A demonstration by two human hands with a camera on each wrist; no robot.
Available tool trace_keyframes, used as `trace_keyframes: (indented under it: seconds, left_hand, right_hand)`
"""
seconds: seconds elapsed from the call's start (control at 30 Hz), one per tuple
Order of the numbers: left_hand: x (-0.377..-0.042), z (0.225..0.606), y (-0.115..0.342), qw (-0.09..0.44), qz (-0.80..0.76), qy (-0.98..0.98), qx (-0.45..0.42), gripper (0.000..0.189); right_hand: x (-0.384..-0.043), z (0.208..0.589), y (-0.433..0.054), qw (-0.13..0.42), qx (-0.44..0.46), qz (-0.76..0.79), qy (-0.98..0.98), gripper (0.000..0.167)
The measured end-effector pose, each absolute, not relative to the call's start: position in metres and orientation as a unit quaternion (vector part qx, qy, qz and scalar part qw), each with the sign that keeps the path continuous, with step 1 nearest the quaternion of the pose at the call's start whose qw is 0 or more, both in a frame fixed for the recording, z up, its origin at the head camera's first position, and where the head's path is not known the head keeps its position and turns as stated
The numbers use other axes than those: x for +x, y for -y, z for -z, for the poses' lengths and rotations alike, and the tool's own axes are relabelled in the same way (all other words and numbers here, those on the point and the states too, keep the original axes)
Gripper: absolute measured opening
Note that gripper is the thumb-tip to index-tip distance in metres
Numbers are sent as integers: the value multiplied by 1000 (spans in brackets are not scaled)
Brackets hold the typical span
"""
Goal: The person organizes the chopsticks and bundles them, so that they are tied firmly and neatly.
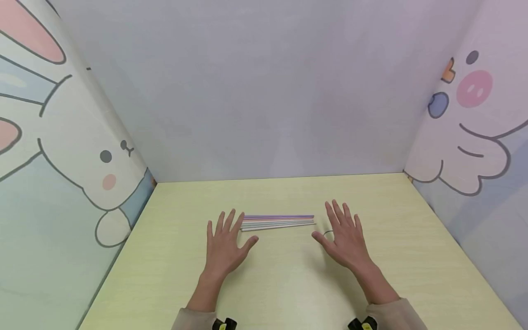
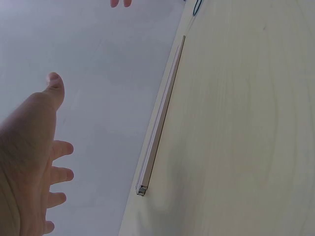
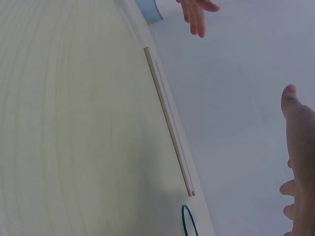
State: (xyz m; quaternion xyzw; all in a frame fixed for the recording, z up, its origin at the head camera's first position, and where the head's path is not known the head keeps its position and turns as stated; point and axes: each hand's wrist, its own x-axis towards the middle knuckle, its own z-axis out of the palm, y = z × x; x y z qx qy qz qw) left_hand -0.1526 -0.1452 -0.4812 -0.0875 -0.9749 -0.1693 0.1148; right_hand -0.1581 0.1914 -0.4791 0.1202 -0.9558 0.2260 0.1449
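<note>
Several thin straight sticks (image 1: 278,222), some purple, pink and grey, lie side by side on the table between the hands. My left hand (image 1: 226,247) hovers above the table at their left end, palm down with spread, straight fingers. To the right of the sticks, my right hand (image 1: 346,238) is held up the same way, fingers apart. Neither hand holds anything. Partly hidden by the right hand is a thin dark loop (image 1: 327,232), which shows as a teal band (image 3: 183,208) in the right wrist view.
The pale wood-grain table (image 1: 280,284) ends at a plain grey back wall (image 1: 264,91). Side panels carry a cartoon rabbit (image 1: 82,151) on the left and a cartoon pig (image 1: 474,114) on the right.
</note>
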Motion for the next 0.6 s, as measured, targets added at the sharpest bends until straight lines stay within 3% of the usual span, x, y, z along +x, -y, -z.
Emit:
trace_keyframes:
  seconds: [0.27, 0.6]
  left_hand:
    - [-151, 483, 145, 117, 175, 974, -89, 84]
    - [-151, 481, 144, 128, 178, 971, -99, 85]
  right_hand:
    - [-158, 492, -192, 112, 118, -219, 962, 85]
    - [-161, 488, -191, 131, 133, -224, 957, 86]
